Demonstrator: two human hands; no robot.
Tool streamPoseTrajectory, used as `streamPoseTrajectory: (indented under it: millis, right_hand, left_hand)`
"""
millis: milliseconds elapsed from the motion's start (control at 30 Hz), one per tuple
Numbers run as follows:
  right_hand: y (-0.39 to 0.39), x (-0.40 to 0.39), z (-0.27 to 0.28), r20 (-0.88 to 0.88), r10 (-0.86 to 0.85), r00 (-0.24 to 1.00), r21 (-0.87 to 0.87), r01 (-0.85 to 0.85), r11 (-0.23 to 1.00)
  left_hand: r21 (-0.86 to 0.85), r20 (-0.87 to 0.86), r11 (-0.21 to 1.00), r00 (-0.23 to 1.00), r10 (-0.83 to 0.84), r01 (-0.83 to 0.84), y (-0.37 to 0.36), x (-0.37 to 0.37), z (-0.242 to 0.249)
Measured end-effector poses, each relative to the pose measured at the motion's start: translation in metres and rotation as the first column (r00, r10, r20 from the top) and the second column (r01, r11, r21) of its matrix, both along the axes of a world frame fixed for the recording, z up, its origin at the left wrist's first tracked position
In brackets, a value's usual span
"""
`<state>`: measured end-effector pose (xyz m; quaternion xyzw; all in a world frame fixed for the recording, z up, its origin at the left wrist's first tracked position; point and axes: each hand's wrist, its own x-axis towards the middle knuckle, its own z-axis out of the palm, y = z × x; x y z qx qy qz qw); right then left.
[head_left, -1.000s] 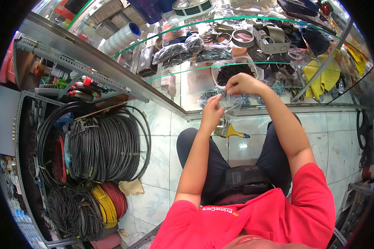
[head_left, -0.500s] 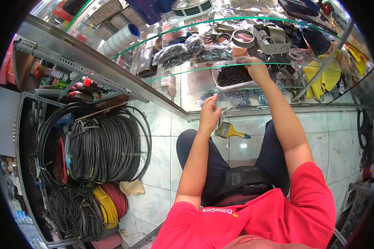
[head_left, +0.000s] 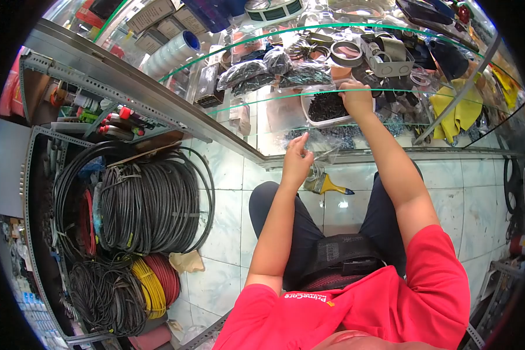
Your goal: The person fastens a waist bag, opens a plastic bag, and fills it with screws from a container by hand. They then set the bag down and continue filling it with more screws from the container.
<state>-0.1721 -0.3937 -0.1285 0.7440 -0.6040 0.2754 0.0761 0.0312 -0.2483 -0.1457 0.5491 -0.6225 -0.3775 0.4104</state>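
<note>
Cramped shop, pale tiled floor (head_left: 227, 227), glass display case (head_left: 443, 152) with shelves packed in front of the person. White tub (head_left: 329, 122) sits inside the case, at the near side, piled with small black pieces (head_left: 325, 108). Right hand (head_left: 357, 100) is at the tub's right end, fingers bent, fingertips near the green glass edge; can't tell whether they are apart or pinched on a piece. Left hand (head_left: 298, 161) is nearer the body, index finger stretched out, other fingers curled, clear plastic bag (head_left: 326, 144) right beside the thumb; can't tell if the grip is closed on the bag. To handle this well, I'd judge: right fingertips light, one piece at a time, no dragging on the tub wall, wrist kept off the glass edge; left hand steady and close to the tub, bag mouth kept from folding over, so the reach between hands stays short. Further out: paintbrush (head_left: 332, 184) with yellow handle on the floor below the hands, dark wrapped bundles (head_left: 242, 73) behind the tub to the left, grey box (head_left: 396, 69) behind right, yellow cloth (head_left: 461, 115) far right, big black cable coil (head_left: 151, 207) at left.
</note>
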Motion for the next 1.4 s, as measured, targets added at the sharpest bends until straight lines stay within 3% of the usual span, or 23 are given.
streamPoseTrajectory:
  millis: [100, 167, 200, 267, 400, 500, 567, 600, 667, 700, 733, 767, 800, 900, 933, 1000, 1033, 1100, 1167, 1233, 1400]
  right_hand:
    - [0.005, 0.004, 0.006, -0.018, -0.038, 0.999, 0.001, 0.038, 0.999]
    - [0.007, 0.007, 0.010, 0.178, 0.241, 0.954, -0.110, -0.224, 0.968]
    - [0.009, 0.010, 0.010, 0.176, 0.241, 0.954, -0.111, -0.224, 0.968]
    - [0.014, 0.018, 0.007, 0.281, 0.381, 0.881, 0.104, -0.422, 0.900]
    - [0.015, 0.025, 0.006, 0.167, 0.404, 0.900, 0.059, -0.418, 0.907]
    - [0.017, 0.024, 0.014, 0.177, 0.374, 0.910, 0.158, -0.401, 0.902]
    - [0.016, 0.019, 0.015, 0.629, 0.184, 0.755, 0.335, -0.477, 0.813]
    - [0.012, 0.014, 0.015, 0.628, 0.185, 0.756, 0.335, -0.478, 0.812]
    - [0.002, 0.005, 0.019, 0.570, 0.259, 0.780, 0.089, -0.372, 0.924]
    - [0.001, 0.002, 0.017, 0.569, 0.260, 0.780, 0.089, -0.372, 0.924]
    - [0.006, 0.000, 0.027, 0.846, 0.080, 0.527, 0.193, -0.442, 0.876]
    - [0.011, -0.002, 0.035, 0.964, -0.161, 0.210, 0.251, -0.538, 0.804]
    - [0.014, -0.004, 0.039, 0.966, -0.219, 0.134, 0.256, -0.560, 0.788]
    - [0.011, -0.010, 0.029, 0.941, -0.324, 0.101, 0.314, -0.615, 0.723]
    - [0.015, -0.007, 0.033, 0.941, -0.323, 0.100, 0.314, -0.615, 0.723]
    - [0.023, 0.001, 0.041, 0.753, -0.088, 0.653, 0.503, -0.484, 0.716]
    - [0.020, 0.004, 0.033, 0.754, -0.087, 0.651, 0.502, -0.485, 0.717]
    - [0.010, 0.011, 0.010, 0.531, 0.317, 0.786, 0.366, -0.550, 0.751]
    - [0.018, 0.020, 0.013, 0.500, 0.287, 0.817, 0.407, -0.515, 0.754]
    - [0.022, 0.027, 0.008, 0.340, 0.383, 0.859, 0.292, -0.483, 0.825]
    - [0.018, 0.023, 0.016, 0.404, 0.346, 0.847, 0.320, -0.485, 0.814]
  left_hand:
    - [-0.023, -0.022, 1.000, 1.000, 0.002, -0.003, 0.001, -0.001, -0.001]
    - [-0.029, -0.005, 1.000, 1.000, 0.002, -0.002, 0.000, -0.001, -0.001]
    - [-0.036, 0.014, 0.999, 1.000, 0.003, -0.002, 0.000, -0.001, -0.001]
    - [-0.030, 0.004, 1.000, 1.000, 0.003, -0.003, 0.000, -0.002, 0.001]
    - [-0.021, 0.027, 1.000, 1.000, -0.002, 0.003, 0.001, -0.002, 0.005]
    - [-0.004, -0.017, 1.000, 1.000, -0.001, 0.001, 0.001, 0.000, 0.004]
    - [-0.004, -0.027, 1.000, 1.000, 0.002, -0.003, 0.001, 0.000, 0.002]
    - [-0.004, -0.038, 1.000, 0.999, 0.005, -0.006, 0.001, 0.001, 0.001]
    - [-0.004, -0.041, 1.000, 0.999, 0.007, -0.008, 0.000, 0.000, 0.001]
    - [-0.003, -0.041, 1.000, 0.999, 0.006, -0.006, 0.000, 0.000, 0.000]
    - [-0.003, -0.042, 1.000, 0.999, 0.006, -0.007, 0.000, 0.000, 0.000]
    - [-0.004, -0.034, 1.000, 0.999, 0.004, -0.004, 0.000, -0.001, 0.001]
    - [-0.006, -0.027, 1.000, 1.000, 0.000, 0.000, 0.000, -0.001, 0.001]
    - [-0.016, 0.009, 1.000, 1.000, -0.009, 0.009, 0.000, -0.002, 0.002]
    - [-0.016, 0.010, 1.000, 1.000, -0.009, 0.010, -0.001, -0.002, 0.001]
    - [0.004, -0.003, 1.000, 1.000, -0.022, 0.022, -0.001, -0.003, 0.001]
    - [0.004, -0.002, 1.000, 1.000, -0.022, 0.023, -0.001, -0.003, 0.001]
    - [0.014, -0.037, 1.000, 0.999, -0.019, 0.020, -0.001, -0.003, 0.000]
    - [0.016, -0.037, 1.000, 0.999, -0.015, 0.016, 0.000, -0.003, 0.000]
    - [0.017, -0.038, 1.000, 0.999, -0.012, 0.012, 0.000, -0.002, -0.001]
    - [0.008, -0.005, 1.000, 1.000, -0.007, 0.007, 0.001, -0.001, 0.003]
